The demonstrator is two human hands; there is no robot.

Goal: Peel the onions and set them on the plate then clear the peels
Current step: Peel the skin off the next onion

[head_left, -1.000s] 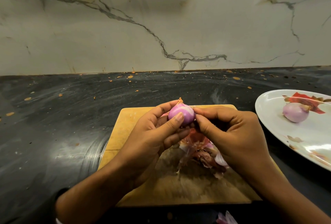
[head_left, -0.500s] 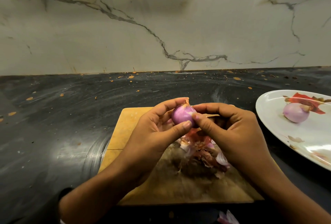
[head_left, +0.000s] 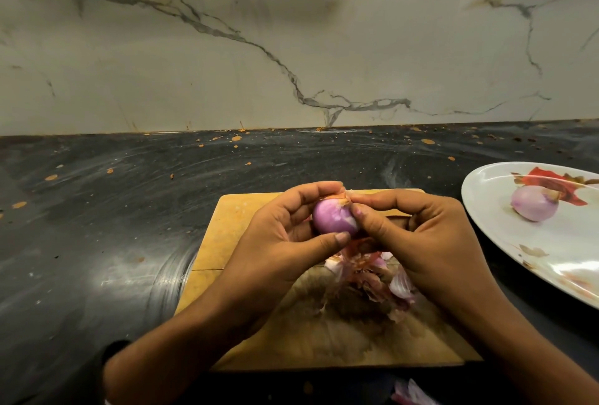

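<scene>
— Purple onion (head_left: 334, 220): where is it?

— Up in the air over the far edge of the wooden board (head_left: 233, 226). The left hand (head_left: 285, 242) curls round it, thumb under, fingers over the top.

— And the right hand (head_left: 418, 239)?

— It pinches a dry bit of skin (head_left: 346, 196) at the onion's top end. The onion lies sideways, just left of that pinch.

— Where next?

— I think the plate (head_left: 492, 226) at the right edge. The right hand is nearer it. The peels (head_left: 366, 278) lie on the board.
</scene>
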